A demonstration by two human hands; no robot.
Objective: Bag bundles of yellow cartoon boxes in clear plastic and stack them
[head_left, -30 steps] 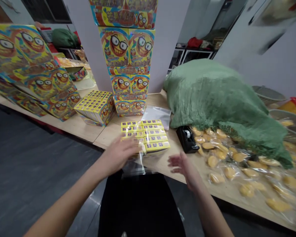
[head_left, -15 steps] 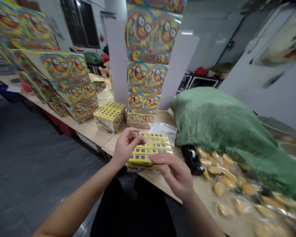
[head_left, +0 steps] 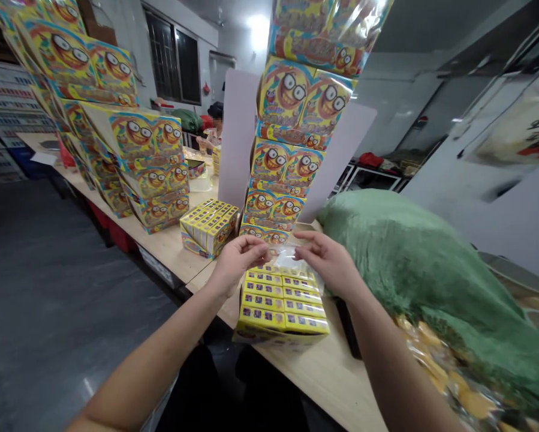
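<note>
A display box packed with rows of small yellow boxes (head_left: 282,306) sits at the table's near edge, directly in front of me. Above its far side, clear plastic film (head_left: 287,257) stretches between my two hands; whether it is a bag or a loose sheet I cannot tell. My left hand (head_left: 240,258) pinches the film's left end between thumb and fingers. On the other side, my right hand (head_left: 327,261) pinches it with thumb and index finger, the other fingers loosely bent. A black tape dispenser (head_left: 348,330) stands right of the box, partly behind my right forearm.
A second filled box (head_left: 210,225) stands at the left. A tall stack of cartoon-face cartons (head_left: 287,159) rises behind my hands, and more stacked cartons (head_left: 147,174) line the table's left side. To the right lie a big green sack (head_left: 399,246) and bagged yellow pieces (head_left: 471,396).
My right hand has moved from the box's near right corner to its far side. Both hands now pinch the clear film. The view has shifted, so the box appears lower and larger.
</note>
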